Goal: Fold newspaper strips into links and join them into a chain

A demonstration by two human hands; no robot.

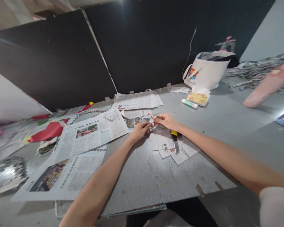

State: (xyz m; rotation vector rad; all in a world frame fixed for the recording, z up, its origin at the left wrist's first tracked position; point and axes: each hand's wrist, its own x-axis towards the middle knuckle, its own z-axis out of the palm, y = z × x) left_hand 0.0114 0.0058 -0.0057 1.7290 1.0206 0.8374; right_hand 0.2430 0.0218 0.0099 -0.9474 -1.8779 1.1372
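Both hands meet over the middle of the grey table (144, 176). My left hand (140, 130) and my right hand (165, 120) pinch a small folded piece of newspaper (153, 120) between their fingertips, fingers closed on it. Just below the hands lie several cut newspaper slips (164, 146) in a loose pile. A yellow-handled utility knife (174, 140) rests on those slips, beside my right wrist.
Open newspaper sheets (90, 134) cover the left of the table, with red paper (48, 130) and a folded paper chain (85, 113) beyond. A newspaper stack (138, 100), a glue stick (189, 103), a yellow pack (198, 98), a white tote bag (207, 74) and a pink roll (267, 86) stand farther back.
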